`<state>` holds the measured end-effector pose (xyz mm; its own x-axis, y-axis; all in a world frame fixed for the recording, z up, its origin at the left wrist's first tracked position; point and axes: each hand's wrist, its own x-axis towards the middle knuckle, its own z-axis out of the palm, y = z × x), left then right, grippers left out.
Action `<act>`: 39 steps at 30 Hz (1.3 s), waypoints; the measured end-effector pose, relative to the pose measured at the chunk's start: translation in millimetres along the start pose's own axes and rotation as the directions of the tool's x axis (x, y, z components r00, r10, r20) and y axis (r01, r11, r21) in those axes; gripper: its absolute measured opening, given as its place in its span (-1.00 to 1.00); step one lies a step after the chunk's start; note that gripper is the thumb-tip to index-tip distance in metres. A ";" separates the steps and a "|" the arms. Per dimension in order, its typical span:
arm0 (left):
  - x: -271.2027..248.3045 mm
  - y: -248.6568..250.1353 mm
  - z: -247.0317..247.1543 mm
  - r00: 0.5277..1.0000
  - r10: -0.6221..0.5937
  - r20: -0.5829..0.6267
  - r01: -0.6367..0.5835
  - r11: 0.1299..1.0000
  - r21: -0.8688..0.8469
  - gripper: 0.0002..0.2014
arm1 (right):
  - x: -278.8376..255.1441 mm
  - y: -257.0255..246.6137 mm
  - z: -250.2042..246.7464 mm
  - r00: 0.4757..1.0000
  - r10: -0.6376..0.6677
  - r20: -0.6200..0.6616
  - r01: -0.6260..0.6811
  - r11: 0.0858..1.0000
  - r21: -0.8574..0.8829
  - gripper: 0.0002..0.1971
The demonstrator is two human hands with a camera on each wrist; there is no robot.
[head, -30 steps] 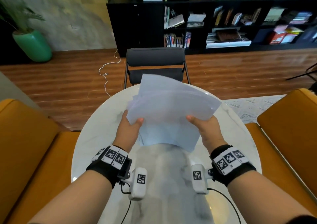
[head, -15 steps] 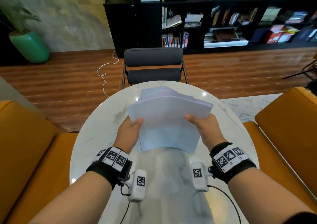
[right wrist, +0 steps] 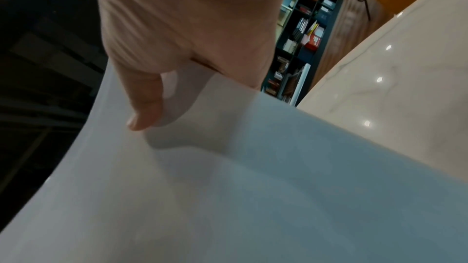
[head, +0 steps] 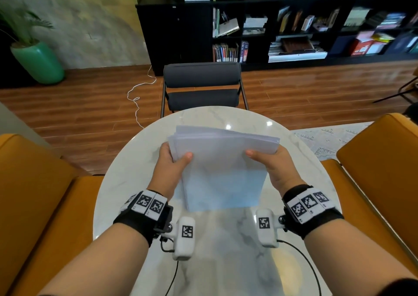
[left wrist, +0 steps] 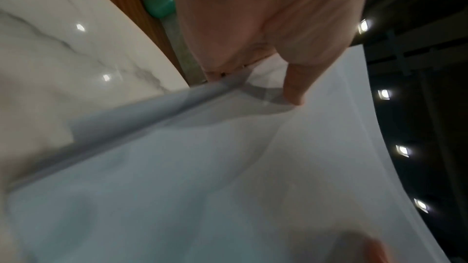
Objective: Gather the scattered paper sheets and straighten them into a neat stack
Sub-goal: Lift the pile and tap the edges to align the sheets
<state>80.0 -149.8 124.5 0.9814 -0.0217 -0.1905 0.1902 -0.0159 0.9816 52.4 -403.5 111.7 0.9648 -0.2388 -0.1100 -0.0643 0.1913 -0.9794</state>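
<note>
A bundle of white paper sheets [head: 221, 171] is held tilted over the round marble table [head: 140, 150], its lower edge near the tabletop. My left hand [head: 172, 166] grips the bundle's left edge, thumb on the near face, fingers behind. My right hand [head: 271, 162] grips the right edge the same way. At the top left the sheet edges still fan slightly. In the left wrist view my thumb presses the paper sheets [left wrist: 228, 177]; in the right wrist view the thumb lies on the paper sheets [right wrist: 228, 187].
A dark chair [head: 202, 85] stands at the table's far side. Orange armchairs [head: 34, 193] [head: 380, 166] flank the table left and right. A black bookshelf [head: 282, 28] lines the back wall, and a green plant pot [head: 38, 62] sits far left.
The splayed sheets have slid together into a tighter bundle and dropped lower toward the table. Both hands have kept their hold on the side edges.
</note>
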 end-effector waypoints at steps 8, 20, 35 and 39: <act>-3.6 7.0 9.2 0.999 0.033 0.034 -0.037 0.992 0.124 -0.63 | -0.3 -3.0 11.2 1.000 -0.001 0.003 0.001 0.999 -0.040 -0.59; -6.5 -5.0 11.4 1.000 -0.001 -0.001 0.002 0.980 0.199 -0.55 | -5.0 -2.2 12.4 1.000 0.010 -0.011 -0.011 0.997 -0.070 -0.67; -3.1 9.1 8.4 0.999 0.039 0.006 -0.039 0.993 0.115 -0.64 | -7.2 -32.1 20.9 0.984 -0.140 0.114 0.152 0.983 -0.101 -0.87; -3.1 12.2 11.9 0.996 0.047 -0.072 -0.033 0.981 0.193 -0.70 | -6.0 -36.9 26.1 0.986 -0.149 0.070 0.161 0.954 -0.253 -0.97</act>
<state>79.0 -161.9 136.9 0.9886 0.0498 -0.1424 0.1497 -0.2079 0.9666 55.7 -384.3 152.9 0.9790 -0.1978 0.0487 0.0299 -0.0969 -0.9948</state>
